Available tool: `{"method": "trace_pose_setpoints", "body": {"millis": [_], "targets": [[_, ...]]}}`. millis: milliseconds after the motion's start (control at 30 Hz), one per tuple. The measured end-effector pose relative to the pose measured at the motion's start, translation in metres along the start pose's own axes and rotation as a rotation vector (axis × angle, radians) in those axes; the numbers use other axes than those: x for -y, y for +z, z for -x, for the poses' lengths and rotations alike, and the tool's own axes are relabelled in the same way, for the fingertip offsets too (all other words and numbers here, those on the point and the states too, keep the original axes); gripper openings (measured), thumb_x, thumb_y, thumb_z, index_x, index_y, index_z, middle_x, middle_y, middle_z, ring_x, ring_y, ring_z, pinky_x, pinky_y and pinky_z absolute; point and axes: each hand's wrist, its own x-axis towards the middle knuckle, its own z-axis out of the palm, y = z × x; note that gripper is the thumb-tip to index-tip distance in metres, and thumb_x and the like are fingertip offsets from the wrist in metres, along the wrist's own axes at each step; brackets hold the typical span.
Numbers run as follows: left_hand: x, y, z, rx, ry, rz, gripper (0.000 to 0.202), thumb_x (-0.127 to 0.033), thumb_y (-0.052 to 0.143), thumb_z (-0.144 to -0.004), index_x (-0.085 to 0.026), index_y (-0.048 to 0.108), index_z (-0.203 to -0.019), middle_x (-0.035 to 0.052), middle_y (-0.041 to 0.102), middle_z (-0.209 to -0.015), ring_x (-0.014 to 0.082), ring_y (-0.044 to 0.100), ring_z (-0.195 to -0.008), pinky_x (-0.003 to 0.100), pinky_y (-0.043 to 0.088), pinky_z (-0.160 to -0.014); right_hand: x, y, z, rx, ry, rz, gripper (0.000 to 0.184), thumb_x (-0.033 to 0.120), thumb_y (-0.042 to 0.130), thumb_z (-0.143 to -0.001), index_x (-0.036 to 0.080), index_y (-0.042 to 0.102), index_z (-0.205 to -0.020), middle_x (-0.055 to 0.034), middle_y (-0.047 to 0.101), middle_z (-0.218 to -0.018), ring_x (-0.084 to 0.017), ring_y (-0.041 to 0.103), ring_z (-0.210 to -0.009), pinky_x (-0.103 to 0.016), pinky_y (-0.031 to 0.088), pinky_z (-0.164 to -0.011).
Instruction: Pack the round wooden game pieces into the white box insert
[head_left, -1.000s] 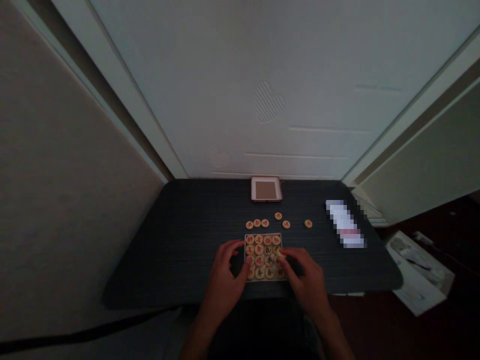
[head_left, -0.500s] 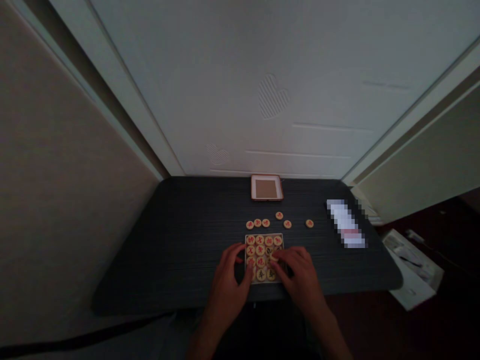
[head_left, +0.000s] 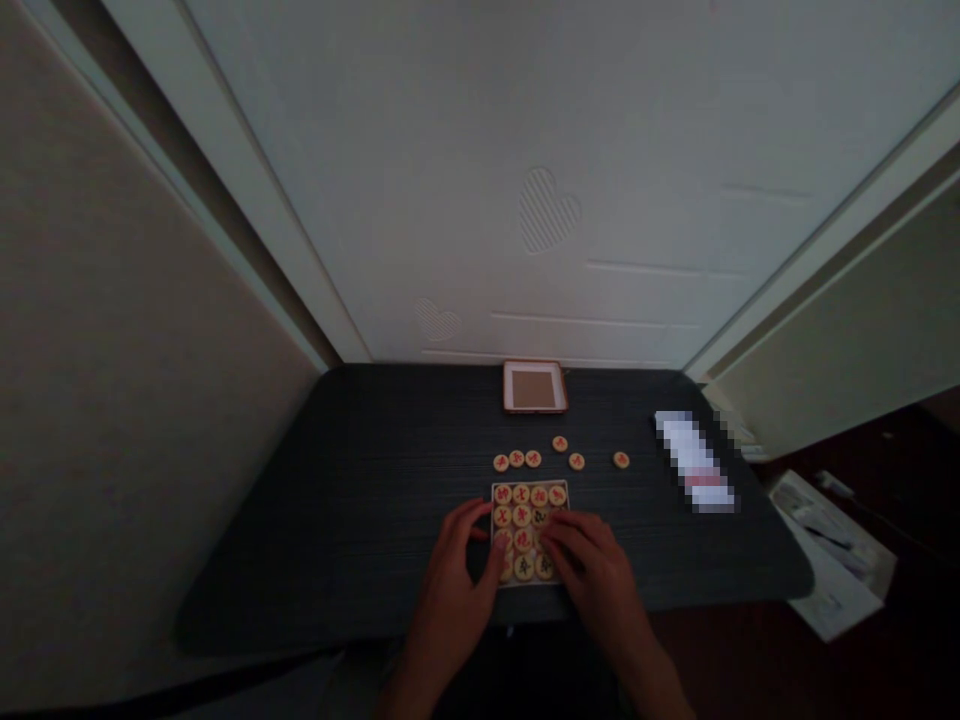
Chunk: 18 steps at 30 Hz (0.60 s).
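A shallow, light-rimmed box (head_left: 534, 583) of Chinese chess pieces lies near the table's front edge. Round wooden pieces fill it in rows, most with red characters and some with black, such as the piece (head_left: 523, 566) in the front row. My left hand (head_left: 461, 560) curves round the box's left edge, thumb on the rim side and fingers outside. Over the right part of the box, my right hand (head_left: 596, 555) pinches a chess piece that its fingers mostly hide. Both hands cover some of the pieces beneath.
Behind the box lie several loose red-lettered pieces (head_left: 533, 459), one off to the right (head_left: 621, 460). Against the white panel sits a brown-edged lid or tray (head_left: 535, 410). A blurred-out flat object (head_left: 694, 460) is at the dark table's (head_left: 337, 520) right. A white box (head_left: 832, 550) stands lower right.
My right hand's pinched fingers have come lower and closer over the box, hiding the piece more. My left hand stays at the box's left edge. The whole view has shifted slightly downward.
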Motion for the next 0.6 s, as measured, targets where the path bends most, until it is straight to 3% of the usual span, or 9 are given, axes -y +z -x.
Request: {"method": "trace_pose_setpoints", "body": {"millis": [167, 400, 600], "targets": [[0.0, 0.0, 0.0, -0.011, 0.0, 0.003, 0.033, -0.035, 0.057, -0.097, -0.027, 0.058, -0.129, 0.0085, 0.058, -0.135, 0.0191, 0.07, -0.095, 0.042, 0.056, -0.09, 0.003, -0.003, 0.001, -0.011, 0.015, -0.037, 0.016, 0.019, 0.065, -0.094, 0.025, 0.073, -0.106, -0.0074, 0.073, -0.114, -0.023, 0.069, -0.103, -0.04, 0.059, -0.091], [-0.004, -0.003, -0.001, 0.002, 0.008, 0.011, 0.031, -0.034, 0.057, -0.097, -0.026, 0.059, -0.127, 0.0091, 0.057, -0.134, 0.0181, 0.07, -0.093, 0.041, 0.056, -0.091, 0.005, -0.013, 0.002, 0.091, -0.045, 0.044, 0.021, 0.018, 0.065, -0.095, 0.026, 0.071, -0.113, -0.0071, 0.071, -0.115, -0.025, 0.065, -0.105, -0.045, 0.054, -0.091], [-0.004, -0.003, 0.0, 0.011, -0.002, 0.02, 0.032, -0.035, 0.057, -0.097, -0.027, 0.058, -0.128, 0.0084, 0.056, -0.136, 0.0183, 0.069, -0.096, 0.044, 0.055, -0.094, 0.002, -0.008, -0.005, 0.122, -0.049, 0.104, 0.022, 0.019, 0.066, -0.095, 0.028, 0.07, -0.114, -0.0055, 0.072, -0.111, -0.026, 0.062, -0.103, -0.046, 0.05, -0.089]]}}
